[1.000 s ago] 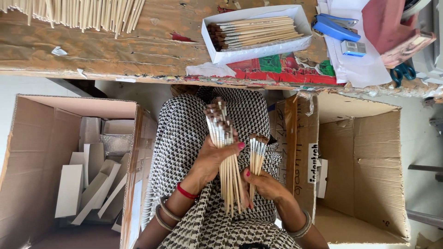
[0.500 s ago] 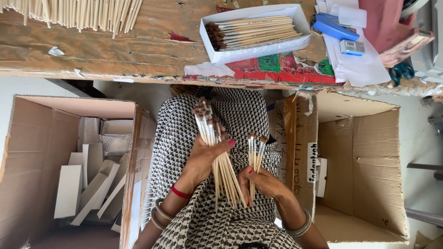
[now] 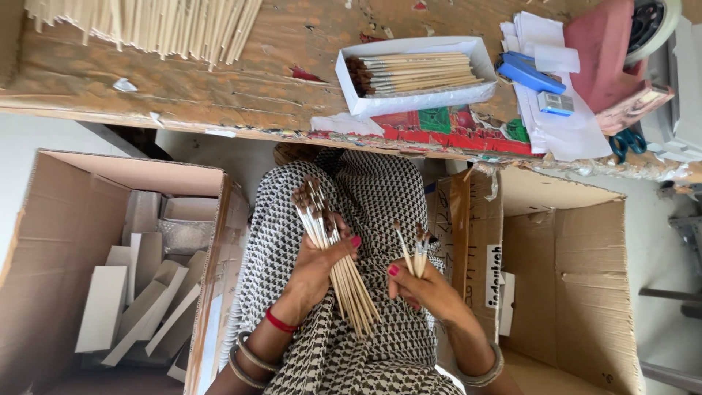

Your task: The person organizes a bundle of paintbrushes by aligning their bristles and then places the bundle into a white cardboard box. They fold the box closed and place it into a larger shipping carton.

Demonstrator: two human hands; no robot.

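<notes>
My left hand [image 3: 316, 269] grips a thick bundle of thin wooden paintbrushes [image 3: 329, 245], dark bristle tips pointing up and away, handles fanning down over my lap. My right hand [image 3: 425, 287] holds a small bunch of a few brushes [image 3: 415, 249] upright beside it. Both hands rest above my black-and-white patterned dress [image 3: 365, 197]. The two bunches are apart, a short gap between them.
A worn wooden table [image 3: 241, 88] ahead carries a white tray of brushes [image 3: 417, 73], loose wooden sticks [image 3: 146, 25], papers, a blue stapler [image 3: 530, 73] and scissors [image 3: 629, 143]. A cardboard box with white small boxes [image 3: 131, 292] stands left; another cardboard box [image 3: 578, 285] stands right.
My right hand with its few brushes has moved right, away from the big bundle. The left hand's bundle tilted left and lowered slightly.
</notes>
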